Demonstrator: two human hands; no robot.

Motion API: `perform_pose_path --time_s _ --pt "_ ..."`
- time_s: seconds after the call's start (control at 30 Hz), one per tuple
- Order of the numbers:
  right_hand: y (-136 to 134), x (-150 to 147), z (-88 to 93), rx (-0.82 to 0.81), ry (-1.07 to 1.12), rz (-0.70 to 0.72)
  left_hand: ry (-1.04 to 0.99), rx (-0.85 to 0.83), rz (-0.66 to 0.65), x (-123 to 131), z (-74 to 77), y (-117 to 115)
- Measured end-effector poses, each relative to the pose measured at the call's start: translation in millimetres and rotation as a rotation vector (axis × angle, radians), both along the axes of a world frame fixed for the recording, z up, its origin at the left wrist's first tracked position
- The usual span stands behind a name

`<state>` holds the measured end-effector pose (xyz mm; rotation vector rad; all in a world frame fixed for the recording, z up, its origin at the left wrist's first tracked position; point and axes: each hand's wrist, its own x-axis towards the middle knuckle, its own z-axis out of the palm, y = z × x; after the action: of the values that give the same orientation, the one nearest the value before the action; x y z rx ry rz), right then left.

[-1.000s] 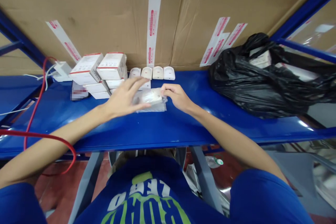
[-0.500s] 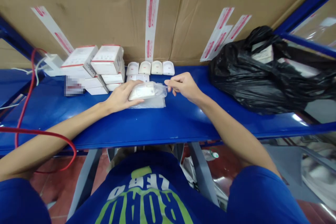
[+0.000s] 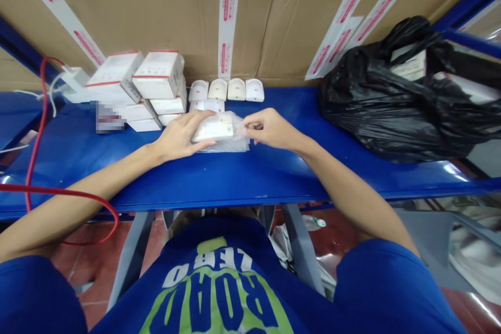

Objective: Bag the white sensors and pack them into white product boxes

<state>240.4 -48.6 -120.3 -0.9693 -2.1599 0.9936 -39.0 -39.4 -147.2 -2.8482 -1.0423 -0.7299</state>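
A white plastic device (image 3: 214, 130) lies inside a clear plastic bag (image 3: 241, 135) on the blue table. My left hand (image 3: 180, 134) is closed on the device's left end, thumb at the near side and fingers on the far side. With fingertips pinched, my right hand (image 3: 270, 129) grips the right end of the bag. More plastic shows flat beneath the device; whether it is a second bag I cannot tell. Just behind stand several similar white devices (image 3: 237, 89) in a row, with a further white piece partly hidden behind my left hand.
White boxes with red edges (image 3: 157, 73) are stacked at the back left, near a white adapter (image 3: 75, 78). A red cable (image 3: 58, 191) loops over my left forearm. At the right sits a black plastic bag (image 3: 368, 109) holding boxes. Taped cardboard (image 3: 156, 10) walls the back.
My right hand has moved slightly left and now pinches the bag's end closer to the device. My left hand keeps its hold. The whole view has shifted a little.
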Motion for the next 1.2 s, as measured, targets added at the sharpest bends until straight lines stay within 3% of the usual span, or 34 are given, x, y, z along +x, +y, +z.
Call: perform_pose_path --time_s 0.2,0.43,0.57,0.83,0.93,1.03,1.2 --pt "-6.3 -13.1 -5.0 0.03 -0.081 0.063 0.029 -0.105 0.043 2.5 5.3 -4.5" --pt "-7.2 -18.1 -5.4 0.119 -0.1 0.107 0.011 -0.32 -0.028 13.2 5.2 -3.7" --pt "0.4 -3.3 3.6 0.088 -0.138 0.082 0.038 -0.356 -0.039 9.8 9.0 -1.8" --pt "28.0 48.1 18.6 -0.157 -0.29 -0.011 0.2 -0.342 -0.03 -7.1 16.1 4.8" --pt "32.9 61.2 19.2 -0.033 -0.451 -0.072 0.255 -0.348 -0.047 -9.4 15.4 6.3" --pt "31.1 57.2 14.7 0.158 -0.456 -0.126 0.25 -0.331 -0.027 -8.3 9.8 8.0" --pt "27.4 36.6 3.4 0.214 -0.461 0.036 0.254 -0.254 0.007 -4.8 -0.6 9.7"
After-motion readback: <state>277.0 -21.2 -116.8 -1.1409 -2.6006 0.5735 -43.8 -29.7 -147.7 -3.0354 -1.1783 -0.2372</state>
